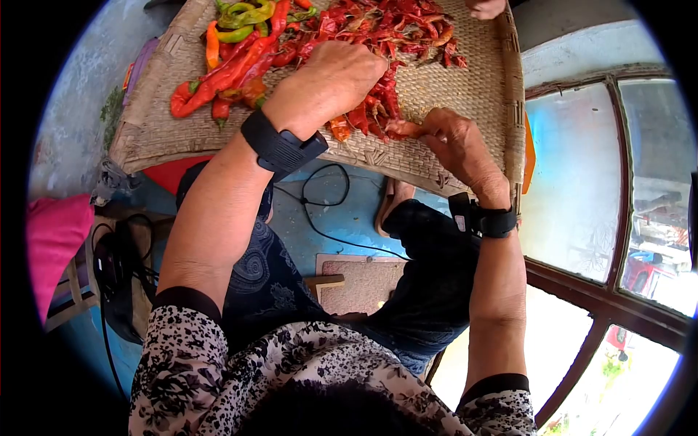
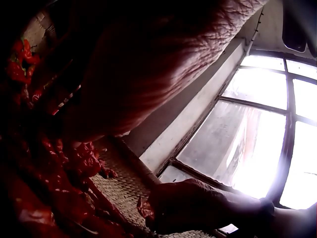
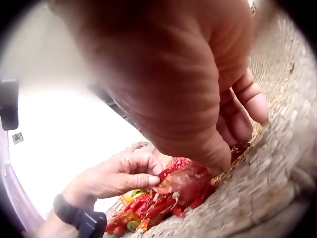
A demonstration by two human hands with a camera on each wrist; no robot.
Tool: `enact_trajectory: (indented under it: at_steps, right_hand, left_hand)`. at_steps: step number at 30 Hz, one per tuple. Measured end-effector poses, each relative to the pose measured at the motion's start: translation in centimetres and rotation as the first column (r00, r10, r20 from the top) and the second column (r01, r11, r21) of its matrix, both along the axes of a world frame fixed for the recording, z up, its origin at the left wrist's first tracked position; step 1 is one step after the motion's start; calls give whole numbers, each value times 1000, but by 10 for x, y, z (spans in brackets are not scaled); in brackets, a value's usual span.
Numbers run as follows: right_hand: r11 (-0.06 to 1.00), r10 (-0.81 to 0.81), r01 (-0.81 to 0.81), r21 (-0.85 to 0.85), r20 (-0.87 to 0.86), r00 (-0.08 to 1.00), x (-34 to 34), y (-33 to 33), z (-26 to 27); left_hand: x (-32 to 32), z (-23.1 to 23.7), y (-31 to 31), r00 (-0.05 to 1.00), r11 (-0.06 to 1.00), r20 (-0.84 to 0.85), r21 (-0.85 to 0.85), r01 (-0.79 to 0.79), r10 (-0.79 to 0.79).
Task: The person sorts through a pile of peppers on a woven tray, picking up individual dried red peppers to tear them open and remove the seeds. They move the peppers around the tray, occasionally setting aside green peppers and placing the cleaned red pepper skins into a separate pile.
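Dried red chilies [image 1: 385,94] lie heaped on a woven bamboo tray [image 1: 480,87]. The left hand [image 1: 338,76] is above the heap's near side; in the right wrist view this hand [image 3: 109,181] pinches a wrinkled red chili between thumb and forefinger. Over the tray's near right part, the right hand [image 1: 458,145] holds a dull red dried chili [image 1: 403,129] by one end, its other end towards the heap. In the left wrist view the right hand [image 2: 188,206] shows with a chili [image 2: 145,207] at its fingertips, while the left fingertips are in shadow.
Fresh red peppers [image 1: 233,73] and green ones [image 1: 247,16] lie at the tray's left. Another person's hand [image 1: 486,7] is at its far right edge. Windows [image 1: 574,182] stand on the right. A black cable [image 1: 313,211] and a small stool [image 1: 360,283] are below.
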State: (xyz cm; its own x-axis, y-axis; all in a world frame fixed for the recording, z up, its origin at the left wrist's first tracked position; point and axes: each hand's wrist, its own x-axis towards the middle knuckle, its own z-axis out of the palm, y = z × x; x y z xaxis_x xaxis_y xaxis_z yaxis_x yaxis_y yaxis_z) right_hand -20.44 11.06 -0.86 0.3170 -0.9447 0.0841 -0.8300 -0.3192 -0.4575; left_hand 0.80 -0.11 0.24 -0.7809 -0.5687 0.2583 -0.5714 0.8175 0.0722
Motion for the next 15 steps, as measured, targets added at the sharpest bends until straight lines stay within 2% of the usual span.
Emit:
enact_trajectory:
  at_steps: [2, 4, 6, 8, 9, 11, 12, 14, 15]
  right_hand:
    - [957, -284, 288, -19, 124, 951, -14, 2, 10]
    - [859, -464, 475, -193, 102, 880, -37, 6, 21]
    - [734, -581, 589, -339, 135, 802, -79, 13, 12]
    - [570, -791, 751, -333, 26, 612, -111, 25, 6]
    - [573, -788, 749, -333, 26, 614, -114, 27, 3]
    - [453, -864, 605, -655, -154, 480, -120, 30, -4]
    - [454, -863, 602, -657, -156, 480, -111, 26, 0]
    - [568, -728, 565, -599, -44, 684, -71, 7, 8]
    - [679, -603, 510, -528, -5, 798, -54, -1, 7]
  left_hand:
    - [1, -1, -1, 1000, 1000, 4, 5, -2, 2]
    - [1, -2, -1, 1000, 1000, -16, 1, 5, -5]
    - [0, 0, 0, 1000, 1000, 8, 11, -4, 4]
    - [2, 2, 0, 999, 1000, 35, 22, -20, 19]
    - [3, 2, 1, 1000, 1000, 23, 23, -14, 14]
    - [4, 2, 1, 1000, 1000, 7, 25, -7, 7]
    - [5, 2, 0, 1000, 999, 18, 29, -16, 15]
    - [7, 1, 0, 999, 999, 30, 32, -31, 30]
    - [8, 0, 0, 1000, 1000, -17, 16, -12, 12]
